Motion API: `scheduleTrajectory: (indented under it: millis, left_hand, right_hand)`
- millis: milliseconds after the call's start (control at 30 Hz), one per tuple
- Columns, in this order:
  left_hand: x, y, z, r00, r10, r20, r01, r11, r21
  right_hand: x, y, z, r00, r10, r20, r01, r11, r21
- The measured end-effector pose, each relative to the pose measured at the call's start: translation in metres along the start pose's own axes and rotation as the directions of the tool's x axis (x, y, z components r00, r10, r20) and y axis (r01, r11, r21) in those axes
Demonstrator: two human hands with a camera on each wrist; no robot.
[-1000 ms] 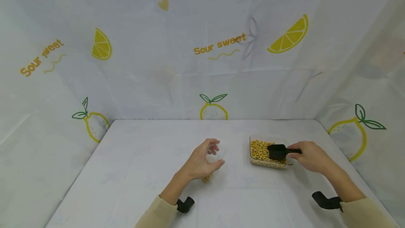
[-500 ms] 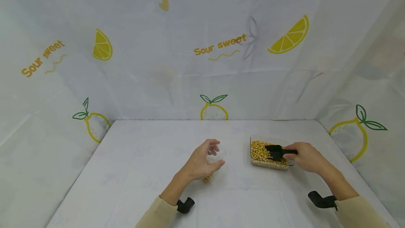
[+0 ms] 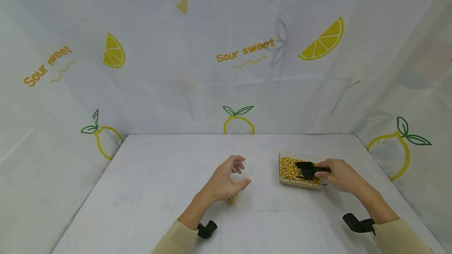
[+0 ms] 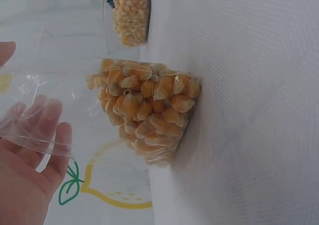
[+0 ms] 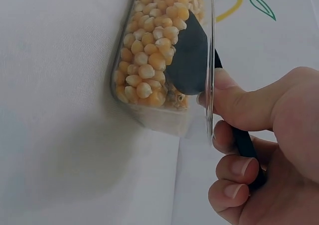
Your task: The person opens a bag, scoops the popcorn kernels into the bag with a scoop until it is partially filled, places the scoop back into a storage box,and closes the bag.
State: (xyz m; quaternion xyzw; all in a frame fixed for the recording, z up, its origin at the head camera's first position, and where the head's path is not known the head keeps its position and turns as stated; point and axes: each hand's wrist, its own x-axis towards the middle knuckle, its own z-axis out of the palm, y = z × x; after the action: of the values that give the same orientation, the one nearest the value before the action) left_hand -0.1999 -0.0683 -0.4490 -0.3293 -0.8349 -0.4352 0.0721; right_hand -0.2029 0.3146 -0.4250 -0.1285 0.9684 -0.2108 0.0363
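Observation:
My left hand point(image 3: 226, 179) is curved round the upper part of a clear plastic bag point(image 4: 79, 78), fingers on one side and thumb on the other. Corn kernels point(image 4: 149, 105) fill the bag's lower part, which stands on the table. To the right, a clear rectangular container point(image 3: 300, 184) holds more corn kernels point(image 3: 290, 167). My right hand point(image 3: 342, 174) grips the handle of a small black scoop point(image 5: 189, 58) at the container's right rim. In the right wrist view, the scoop's blade lies inside the container, its front edge sunk among the kernels.
Both things stand on a white-covered table point(image 3: 159, 175). White sheeting point(image 3: 197, 89) with lemon prints rises behind it and at both sides. Black camera mounts point(image 3: 207, 229) sit at the wrists, by the beige sleeves.
My right hand has moved a little left with the scoop, which has pushed further into the kernels and tilted. My left hand and the bag have stayed in place.

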Motion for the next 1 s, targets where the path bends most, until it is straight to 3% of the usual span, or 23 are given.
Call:
scheduleTrajectory:
  millis: [433,667,1000]
  left_hand:
    - [-0.001,0.001,0.000,1.000,-0.012,0.008,0.012,1.000,0.004]
    - [-0.001,0.000,0.001,1.000,-0.016,0.011,0.016,1.000,-0.001]
    - [-0.002,0.001,0.001,0.999,-0.039,0.018,0.039,0.999,-0.006]
  right_hand:
    - [0.000,-0.001,0.005,0.999,-0.010,-0.051,0.012,0.999,0.040]
    - [0.003,0.002,0.011,1.000,0.003,-0.007,-0.002,0.995,0.099]
    - [0.007,0.006,0.018,0.999,-0.035,-0.022,0.038,0.991,0.125]
